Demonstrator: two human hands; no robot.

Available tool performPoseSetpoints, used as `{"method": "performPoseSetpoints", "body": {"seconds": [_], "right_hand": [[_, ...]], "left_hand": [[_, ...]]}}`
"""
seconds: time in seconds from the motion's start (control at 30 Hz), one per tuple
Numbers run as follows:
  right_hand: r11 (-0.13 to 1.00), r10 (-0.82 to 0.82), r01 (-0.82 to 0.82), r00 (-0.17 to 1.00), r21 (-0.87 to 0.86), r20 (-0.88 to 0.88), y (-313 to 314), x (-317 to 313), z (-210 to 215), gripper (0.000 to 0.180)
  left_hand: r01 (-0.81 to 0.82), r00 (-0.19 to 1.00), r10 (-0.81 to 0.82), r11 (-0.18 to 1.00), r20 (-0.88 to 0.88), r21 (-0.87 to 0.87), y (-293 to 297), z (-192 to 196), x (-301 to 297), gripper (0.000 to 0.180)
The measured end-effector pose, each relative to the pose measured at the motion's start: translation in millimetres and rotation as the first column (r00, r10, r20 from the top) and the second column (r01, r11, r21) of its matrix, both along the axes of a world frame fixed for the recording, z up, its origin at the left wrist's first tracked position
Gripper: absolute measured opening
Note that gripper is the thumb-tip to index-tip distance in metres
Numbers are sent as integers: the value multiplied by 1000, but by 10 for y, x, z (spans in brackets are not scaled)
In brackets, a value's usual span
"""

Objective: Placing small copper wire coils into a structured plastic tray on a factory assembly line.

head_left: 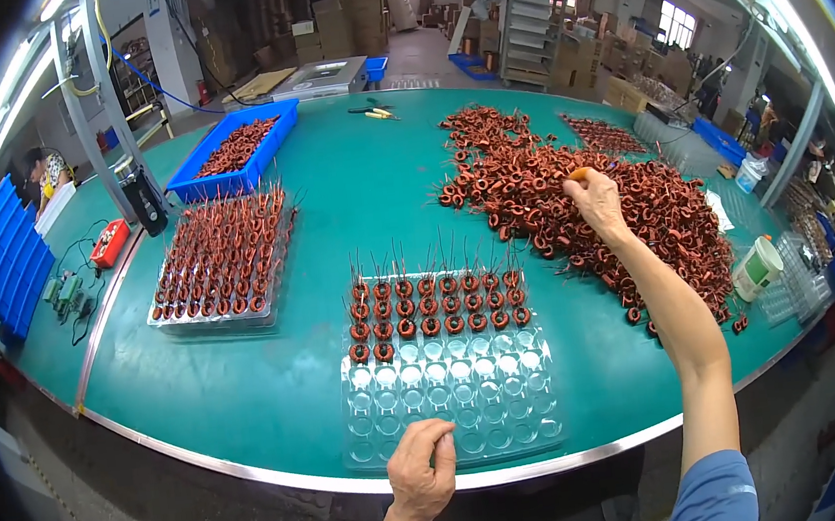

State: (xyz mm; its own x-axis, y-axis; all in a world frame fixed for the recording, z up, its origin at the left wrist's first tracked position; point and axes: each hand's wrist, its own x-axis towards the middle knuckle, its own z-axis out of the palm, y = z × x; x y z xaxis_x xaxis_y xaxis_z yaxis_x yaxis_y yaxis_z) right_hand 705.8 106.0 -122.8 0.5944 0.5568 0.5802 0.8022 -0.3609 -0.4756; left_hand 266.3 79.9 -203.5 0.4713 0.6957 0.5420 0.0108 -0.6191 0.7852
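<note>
Tray-filling at the pick stage: left hand (pixel 422 473) steadies, right hand (pixel 595 199) fetches.

Nearest me, the left hand rests loosely curled on the near edge of the clear tray (pixel 451 403), holding nothing I can see. The tray's far rows hold coils (pixel 437 309); its near pockets stand empty. At two o'clock, my right hand pinches into the coil heap (pixel 582 194); I cannot tell whether it grips one. I judge the next move: carry one coil to an empty pocket, leads up. At eleven o'clock lies a full tray (pixel 221 259).

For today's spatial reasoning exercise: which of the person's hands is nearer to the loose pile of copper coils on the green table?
Right. The right hand reaches into the loose pile of copper coils, fingers among them. The left hand rests at the near edge of the clear plastic tray, well short of the pile.
</note>
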Motion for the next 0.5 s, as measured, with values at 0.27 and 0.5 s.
{"method": "performPoseSetpoints", "body": {"seconds": [0.27, 0.5], "right_hand": [[959, 221, -177, 956, 224, -193, -788, -956, 249, 26], [836, 516, -379, 789, 397, -333, -1337, -2371, -69, 23]], "left_hand": [[-3, 999, 8, 993, 41, -116, -62, 14, 10, 12], [287, 956, -239, 888, 172, -360, -467, 235, 460, 38]]}}
